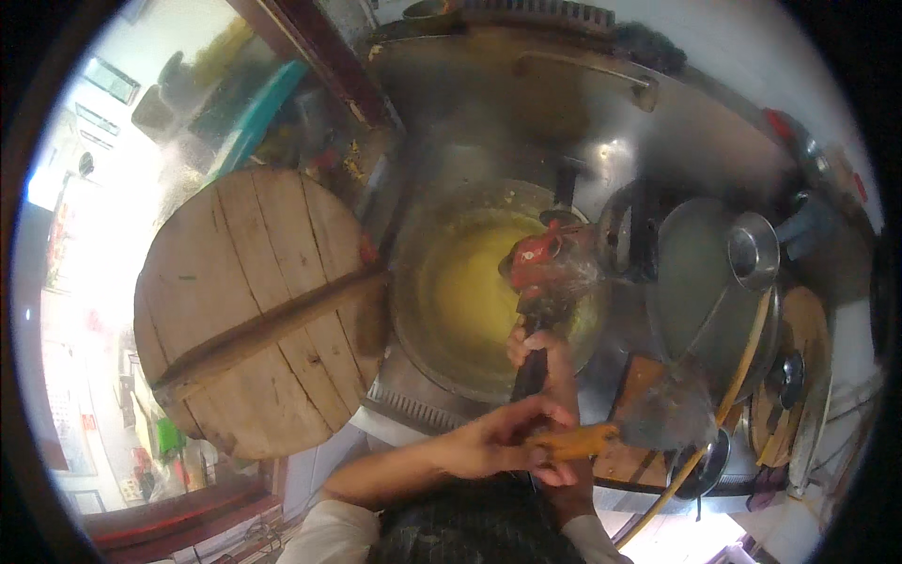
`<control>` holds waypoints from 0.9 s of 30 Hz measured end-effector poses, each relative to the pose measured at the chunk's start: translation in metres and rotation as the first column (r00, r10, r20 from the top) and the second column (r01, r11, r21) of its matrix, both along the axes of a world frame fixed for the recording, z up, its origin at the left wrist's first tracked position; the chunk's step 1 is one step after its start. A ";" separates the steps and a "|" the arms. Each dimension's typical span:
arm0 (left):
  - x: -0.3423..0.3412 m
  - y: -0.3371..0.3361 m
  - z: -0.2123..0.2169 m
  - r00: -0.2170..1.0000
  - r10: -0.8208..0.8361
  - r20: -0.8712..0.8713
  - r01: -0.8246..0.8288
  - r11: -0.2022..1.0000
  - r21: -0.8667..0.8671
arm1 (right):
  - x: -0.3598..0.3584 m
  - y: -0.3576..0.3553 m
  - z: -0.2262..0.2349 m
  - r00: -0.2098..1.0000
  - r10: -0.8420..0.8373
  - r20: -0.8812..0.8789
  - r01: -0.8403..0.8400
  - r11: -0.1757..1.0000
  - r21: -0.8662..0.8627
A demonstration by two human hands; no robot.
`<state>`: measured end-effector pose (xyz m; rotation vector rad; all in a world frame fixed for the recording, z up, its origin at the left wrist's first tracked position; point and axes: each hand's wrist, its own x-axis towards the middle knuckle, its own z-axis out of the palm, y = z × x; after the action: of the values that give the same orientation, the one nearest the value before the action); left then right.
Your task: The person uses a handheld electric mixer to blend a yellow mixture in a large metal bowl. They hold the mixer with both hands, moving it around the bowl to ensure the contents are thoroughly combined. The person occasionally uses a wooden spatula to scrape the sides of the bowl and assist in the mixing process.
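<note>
My right hand (545, 352) grips the black handle of a red power tool (540, 261), whose head is over a large round wok (413, 343) holding a yellow mass (465, 282). The tool's lower end is hard to make out. Nearer to me, my left hand (512, 440) is closed round the orange-brown handle of a scraper (669, 415) with a broad grey blade, blurred and pointing right. The left hand crosses in front of my right forearm.
Left of the wok rests a big round wooden lid (235, 282) with a crossbar. On the right are a second wok (700, 263), a long-handled metal ladle (754, 249), and a wooden board (634, 395) at the front edge. A metal splashback (489, 103) rises behind.
</note>
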<state>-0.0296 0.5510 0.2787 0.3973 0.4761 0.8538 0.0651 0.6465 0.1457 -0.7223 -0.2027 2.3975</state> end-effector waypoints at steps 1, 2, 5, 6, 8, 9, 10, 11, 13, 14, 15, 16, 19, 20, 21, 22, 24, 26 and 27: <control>-0.011 -0.001 0.001 1.000 0.023 0.015 -0.023 1.000 -0.006 | -0.004 0.004 0.004 0.997 -0.049 0.055 0.050 0.999 -0.021; -0.021 -0.003 0.002 0.998 0.047 0.028 -0.047 0.999 -0.014 | -0.008 0.009 0.010 0.987 -0.108 0.121 0.113 0.993 -0.042; -0.049 -0.009 -0.016 0.985 0.162 -0.060 -0.158 0.985 0.064 | -0.027 0.021 0.045 0.914 -0.252 0.317 0.294 0.952 -0.091; -0.058 -0.011 -0.020 0.965 0.244 -0.096 -0.237 0.969 0.073 | -0.016 0.024 0.024 0.945 -0.183 0.272 0.202 0.979 -0.041; -0.077 -0.009 -0.041 0.856 0.412 -0.312 -0.405 0.910 0.088 | -0.005 0.034 -0.012 0.992 -0.092 0.091 0.088 0.995 0.054; -0.089 -0.008 -0.061 0.749 0.466 -0.471 -0.484 0.870 0.091 | -0.004 0.035 -0.019 0.997 -0.073 -0.032 0.075 0.994 0.085; -0.104 -0.005 -0.086 0.666 0.473 -0.577 -0.498 0.858 0.129 | -0.002 0.037 -0.017 0.997 -0.082 -0.004 0.082 0.993 0.083; -0.122 -0.004 -0.109 0.566 0.474 -0.675 -0.503 0.847 0.172 | -0.001 0.038 -0.009 0.996 -0.093 0.017 0.091 0.993 0.080; -0.149 -0.001 -0.144 0.287 0.337 -0.897 -0.435 0.880 0.191 | 0.006 0.037 -0.003 0.991 -0.119 0.060 0.113 0.989 0.097; -0.157 0.000 -0.158 0.130 0.260 -0.957 -0.397 0.898 0.190 | 0.010 0.036 -0.002 0.988 -0.135 0.080 0.125 0.985 0.118; -0.160 -0.002 -0.169 0.066 0.278 -0.958 -0.359 0.903 0.238 | 0.016 0.032 -0.001 0.984 -0.149 0.101 0.135 0.982 0.131; -0.163 -0.003 -0.176 -0.003 0.304 -0.953 -0.318 0.903 0.289 | 0.020 0.032 0.002 0.985 -0.143 0.096 0.132 0.984 0.116; -0.156 0.001 -0.178 -0.271 0.302 -0.914 -0.243 0.897 0.369 | 0.038 0.028 0.010 0.985 -0.131 0.107 0.126 0.991 0.053; -0.154 0.006 -0.175 -0.375 0.287 -0.881 -0.225 0.894 0.387 | 0.045 0.027 0.013 0.984 -0.130 0.121 0.128 0.991 0.027; -0.153 0.004 -0.175 -0.381 0.273 -0.883 -0.214 0.904 0.371 | 0.053 0.020 0.015 0.982 -0.129 0.138 0.131 0.991 -0.009; -0.156 0.005 -0.175 -0.393 0.268 -0.880 -0.199 0.909 0.366 | 0.060 0.013 0.018 0.984 -0.130 0.120 0.132 0.991 -0.007; -0.171 0.003 -0.178 -0.433 0.182 -0.883 -0.177 0.943 0.281 | 0.070 -0.002 0.022 0.992 -0.080 0.100 0.078 0.997 0.015; -0.190 0.004 -0.191 -0.477 0.035 -0.878 -0.156 0.980 0.123 | 0.068 -0.015 0.032 0.985 -0.114 0.128 0.112 0.993 0.026; -0.191 0.005 -0.189 -0.493 0.051 -0.869 -0.171 0.973 0.154 | 0.067 -0.022 0.037 0.987 -0.111 0.113 0.113 0.993 -0.019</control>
<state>-0.2205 0.5563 0.0900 1.0865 2.4858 0.3624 0.1320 0.6249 0.1825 -0.8587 -0.1730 2.2589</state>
